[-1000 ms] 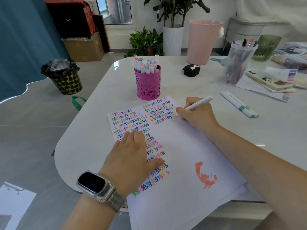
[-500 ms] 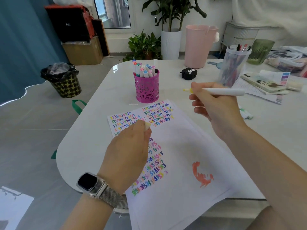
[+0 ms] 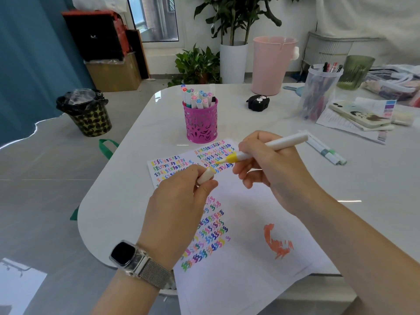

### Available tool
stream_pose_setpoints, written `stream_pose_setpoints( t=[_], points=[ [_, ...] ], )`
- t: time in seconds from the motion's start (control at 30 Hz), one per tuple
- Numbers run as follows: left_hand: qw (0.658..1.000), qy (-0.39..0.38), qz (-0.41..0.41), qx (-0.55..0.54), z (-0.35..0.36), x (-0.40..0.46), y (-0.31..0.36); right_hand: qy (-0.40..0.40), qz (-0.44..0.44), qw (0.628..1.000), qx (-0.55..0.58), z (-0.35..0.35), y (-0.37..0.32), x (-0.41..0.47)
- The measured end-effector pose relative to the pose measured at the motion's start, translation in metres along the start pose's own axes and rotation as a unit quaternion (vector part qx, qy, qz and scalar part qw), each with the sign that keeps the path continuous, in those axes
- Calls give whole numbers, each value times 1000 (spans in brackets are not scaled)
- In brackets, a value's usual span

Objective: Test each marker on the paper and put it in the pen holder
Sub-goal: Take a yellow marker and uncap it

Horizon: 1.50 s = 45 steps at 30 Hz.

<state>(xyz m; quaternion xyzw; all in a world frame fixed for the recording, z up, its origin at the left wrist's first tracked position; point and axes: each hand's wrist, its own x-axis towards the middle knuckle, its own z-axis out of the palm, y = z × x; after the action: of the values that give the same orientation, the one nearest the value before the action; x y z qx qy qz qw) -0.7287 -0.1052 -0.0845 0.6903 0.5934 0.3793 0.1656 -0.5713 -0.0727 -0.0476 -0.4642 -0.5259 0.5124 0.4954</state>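
Observation:
My right hand (image 3: pixel 270 169) grips a white marker (image 3: pixel 279 144) with a bare yellow tip that points left, just above the paper. My left hand (image 3: pixel 181 201) pinches that marker's white cap (image 3: pixel 206 175), its open end facing the tip a short way off. The white paper (image 3: pixel 245 258) lies under both hands, covered with rows of small coloured squiggles and one orange scribble. The pink pen holder (image 3: pixel 200 123) stands behind the paper with several markers upright in it. Two more white markers (image 3: pixel 327 151) lie on the table to the right.
The white table (image 3: pixel 127 178) has a rounded left edge. At the back stand a pink bucket (image 3: pixel 270 64), a clear tub of pens (image 3: pixel 318 92), a black case (image 3: pixel 258 101), and a phone (image 3: pixel 361 114) on papers. A black-bagged bin (image 3: pixel 87 112) sits on the floor.
My right hand lifted the marker off the paper and brought it in front of me. My left hand rose from the paper with the cap, and tip and cap have come close together.

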Motion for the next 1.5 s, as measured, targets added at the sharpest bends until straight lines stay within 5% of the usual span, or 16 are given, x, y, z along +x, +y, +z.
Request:
stream_pose_setpoints(
  t=[0.3, 0.47, 1.13, 1.27, 1.33, 1.43, 1.5],
  points=[
    [997, -44, 58, 9, 3, -1, 1, -48, 28, 998, -33, 4, 6, 2],
    [995, -44, 53, -70, 0, -7, 2, -45, 36, 998, 27, 8, 12, 0],
    [994, -55, 37, -90, -8, -14, 3, -131, 2, 990, 55, 12, 19, -1],
    [996, -6, 49, -80, -10, 0, 16, -103, -10, 992, 74, 13, 10, 9],
    [997, 27, 44, -61, -12, 6, 17, -24, -15, 996, 81, 9, 8, 17],
    [998, 53, 18, -23, -19, 8, 7, 91, -148, 981, -86, -13, 13, 24],
    [999, 48, 1, 0, -21, 4, -2, 40, -285, 909, -302, -24, 19, 22]
  ],
)
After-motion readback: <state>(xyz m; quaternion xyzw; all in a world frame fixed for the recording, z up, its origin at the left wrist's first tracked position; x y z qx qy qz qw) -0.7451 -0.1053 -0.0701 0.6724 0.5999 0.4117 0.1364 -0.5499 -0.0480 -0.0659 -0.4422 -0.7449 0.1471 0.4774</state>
